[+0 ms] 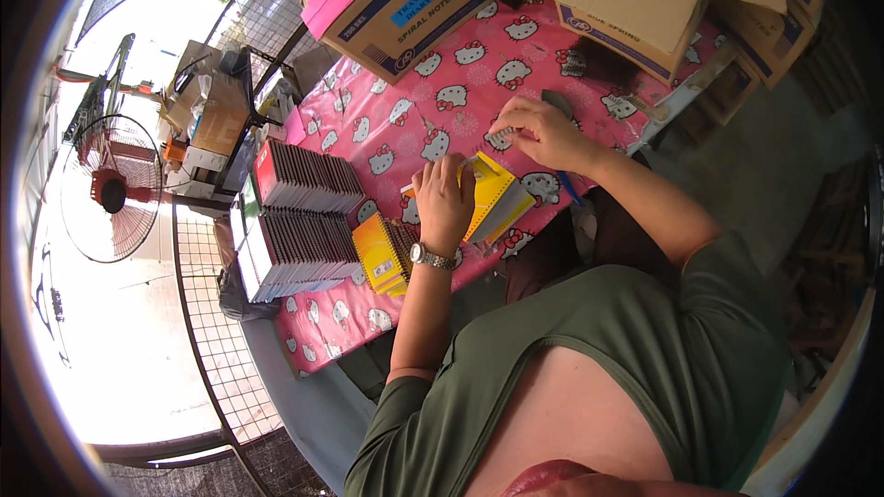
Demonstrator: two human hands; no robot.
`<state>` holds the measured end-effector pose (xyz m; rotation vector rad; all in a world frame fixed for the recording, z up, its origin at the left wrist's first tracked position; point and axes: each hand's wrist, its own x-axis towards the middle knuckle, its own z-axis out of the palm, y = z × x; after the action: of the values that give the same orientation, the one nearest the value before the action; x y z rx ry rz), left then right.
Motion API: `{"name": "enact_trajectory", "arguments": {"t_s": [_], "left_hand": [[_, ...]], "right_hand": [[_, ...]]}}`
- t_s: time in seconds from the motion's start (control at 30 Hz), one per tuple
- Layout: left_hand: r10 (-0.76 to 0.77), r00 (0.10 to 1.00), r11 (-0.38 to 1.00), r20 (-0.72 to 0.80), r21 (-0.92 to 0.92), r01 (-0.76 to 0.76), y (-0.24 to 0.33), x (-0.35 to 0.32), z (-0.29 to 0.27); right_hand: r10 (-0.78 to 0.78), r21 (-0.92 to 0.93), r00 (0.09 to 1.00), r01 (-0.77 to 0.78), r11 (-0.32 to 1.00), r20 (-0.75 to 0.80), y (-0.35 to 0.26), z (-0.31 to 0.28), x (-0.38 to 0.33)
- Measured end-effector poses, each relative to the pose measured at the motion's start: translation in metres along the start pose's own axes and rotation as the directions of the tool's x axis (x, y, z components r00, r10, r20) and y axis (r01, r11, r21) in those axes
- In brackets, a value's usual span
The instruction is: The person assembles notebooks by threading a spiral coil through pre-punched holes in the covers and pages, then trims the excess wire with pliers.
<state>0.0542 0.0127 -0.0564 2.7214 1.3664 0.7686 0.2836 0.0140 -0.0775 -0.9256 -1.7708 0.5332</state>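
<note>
A yellow notebook [491, 195] with a row of punched holes along its edge lies partly opened on the table in front of me, grey-white pages showing at its right. My left hand [445, 191], a watch on its wrist, is closed over the notebook's left side. Just beyond the notebook, my right hand [543, 133] is raised with thumb and fingers pinched together. Between those fingertips is what looks like a dark wire spiral [502, 137], partly hidden by the fingers. Left of my left wrist stands a small stack of yellow spiral notebooks [384, 254].
Rows of spiral notebooks [308, 244] fill the table's left side. An open carton [612, 32] and a closed carton [410, 14] stand at the back. A dark heap [603, 63] lies by the open carton. The pink tablecloth [396, 133] covers the table; a fan [112, 189] stands beyond its left.
</note>
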Motion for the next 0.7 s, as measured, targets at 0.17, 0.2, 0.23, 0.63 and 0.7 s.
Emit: {"name": "enact_trajectory", "arguments": {"t_s": [0.17,0.2,0.23,0.63,0.7], "left_hand": [[0.039,0.999,0.999,-0.038,0.010,-0.039,-0.002,-0.004,0.004],[0.044,0.998,0.999,-0.053,0.003,-0.044,-0.001,-0.004,0.004],[0.046,0.997,0.999,-0.066,-0.003,-0.046,0.000,-0.005,0.003],[0.116,0.993,0.992,0.003,0.047,-0.116,0.018,-0.004,-0.002],[0.094,0.995,0.994,0.027,0.054,-0.095,0.015,-0.007,-0.001]], "right_hand": [[-0.016,-0.045,0.998,0.019,0.999,0.061,-0.002,-0.007,-0.004],[-0.036,-0.050,0.997,0.039,0.998,0.064,-0.003,-0.008,-0.004],[-0.055,-0.052,0.996,0.059,0.997,0.069,-0.005,-0.009,-0.003],[0.105,0.036,0.939,-0.123,0.992,0.327,-0.012,-0.018,-0.006],[0.127,-0.024,0.911,-0.128,0.991,0.393,-0.019,-0.019,0.000]]}}
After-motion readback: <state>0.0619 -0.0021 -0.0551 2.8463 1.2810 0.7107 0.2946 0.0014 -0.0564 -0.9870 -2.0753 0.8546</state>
